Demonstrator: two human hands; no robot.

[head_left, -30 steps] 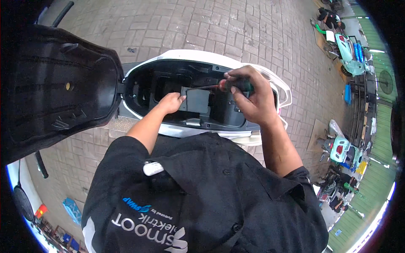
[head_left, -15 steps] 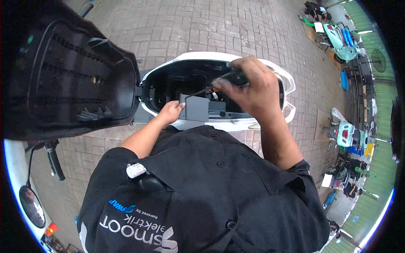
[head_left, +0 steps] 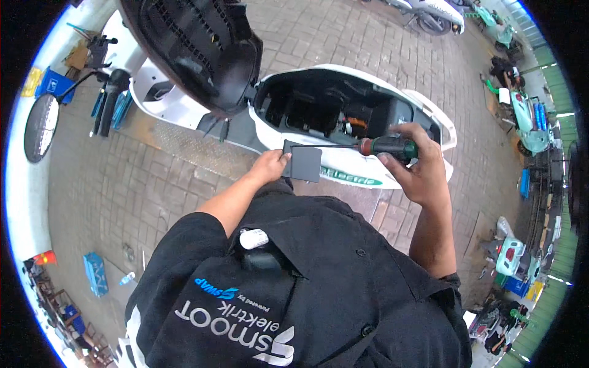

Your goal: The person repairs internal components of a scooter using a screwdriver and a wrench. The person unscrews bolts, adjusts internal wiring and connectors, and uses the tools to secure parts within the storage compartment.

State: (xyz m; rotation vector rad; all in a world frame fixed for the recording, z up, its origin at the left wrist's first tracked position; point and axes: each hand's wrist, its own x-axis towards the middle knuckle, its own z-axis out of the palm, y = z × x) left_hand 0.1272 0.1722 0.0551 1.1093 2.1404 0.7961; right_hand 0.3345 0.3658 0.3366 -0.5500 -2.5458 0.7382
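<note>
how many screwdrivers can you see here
1: the screwdriver in the right hand, extending to the grey panel held by the left hand. Others may be hidden in the dark compartment.

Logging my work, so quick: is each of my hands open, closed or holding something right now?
Left hand: closed, holding the left edge of a flat grey panel.
Right hand: closed, holding a screwdriver by its handle.
</note>
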